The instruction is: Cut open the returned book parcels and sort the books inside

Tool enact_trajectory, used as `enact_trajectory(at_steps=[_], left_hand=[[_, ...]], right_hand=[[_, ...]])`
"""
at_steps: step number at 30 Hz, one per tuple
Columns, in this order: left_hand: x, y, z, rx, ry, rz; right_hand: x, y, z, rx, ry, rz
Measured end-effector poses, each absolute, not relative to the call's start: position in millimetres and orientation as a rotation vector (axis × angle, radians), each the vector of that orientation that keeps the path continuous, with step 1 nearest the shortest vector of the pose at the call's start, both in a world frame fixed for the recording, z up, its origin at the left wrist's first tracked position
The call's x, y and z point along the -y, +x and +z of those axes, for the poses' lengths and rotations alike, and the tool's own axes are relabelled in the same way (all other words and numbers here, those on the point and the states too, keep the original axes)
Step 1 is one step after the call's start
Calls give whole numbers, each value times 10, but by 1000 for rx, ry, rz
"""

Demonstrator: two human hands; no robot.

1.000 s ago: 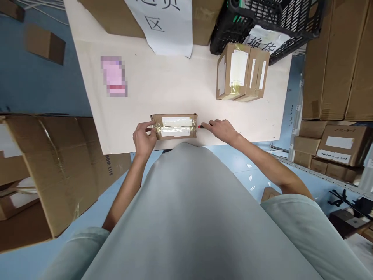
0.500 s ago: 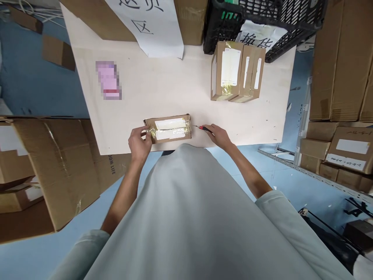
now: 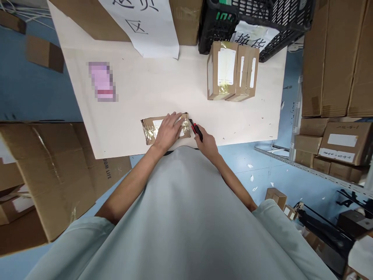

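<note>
A small flat cardboard box [image 3: 149, 131] with shiny tape and white labels lies near the front edge of the table [image 3: 131, 85]. My left hand [image 3: 169, 130] rests flat on top of it, fingers stretched toward its right end and covering part of the labels. In my right hand [image 3: 207, 144] is a red and black utility knife [image 3: 196, 130], gripped by its handle. The knife's tip is at the box's right end; whether the blade touches the cardboard I cannot tell.
Two taped cartons [image 3: 223, 70] stand at the back right, before a black plastic crate [image 3: 215, 23]. A blurred pink item [image 3: 101, 81] lies at the left. A large open carton [image 3: 67, 171] stands left of the table. Shelves with boxes [image 3: 338, 144] line the right side.
My left hand has moved from the box's left end onto its top. My right hand has come leftward, bringing the knife against or close to the box's right end.
</note>
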State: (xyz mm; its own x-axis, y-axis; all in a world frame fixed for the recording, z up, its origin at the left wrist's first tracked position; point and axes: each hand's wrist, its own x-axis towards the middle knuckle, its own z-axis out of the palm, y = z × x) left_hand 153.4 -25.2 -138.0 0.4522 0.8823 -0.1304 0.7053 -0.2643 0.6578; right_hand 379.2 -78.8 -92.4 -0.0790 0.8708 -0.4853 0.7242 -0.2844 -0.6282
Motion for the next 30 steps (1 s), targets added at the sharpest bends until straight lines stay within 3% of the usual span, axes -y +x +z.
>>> enact_trajectory(at_steps=[9,20,30], left_hand=[[227,1464,-1291,-1213,2083,264],[302,1020,-937,-1253,1915,595],[286,513,-1017,-1359,1645,534]], right_hand=[[815,3732,-1309,1188,-2092,1416],[741,3652,-616,1420,-1907,1011],[686,3173,-789,1674,-1827,1073]])
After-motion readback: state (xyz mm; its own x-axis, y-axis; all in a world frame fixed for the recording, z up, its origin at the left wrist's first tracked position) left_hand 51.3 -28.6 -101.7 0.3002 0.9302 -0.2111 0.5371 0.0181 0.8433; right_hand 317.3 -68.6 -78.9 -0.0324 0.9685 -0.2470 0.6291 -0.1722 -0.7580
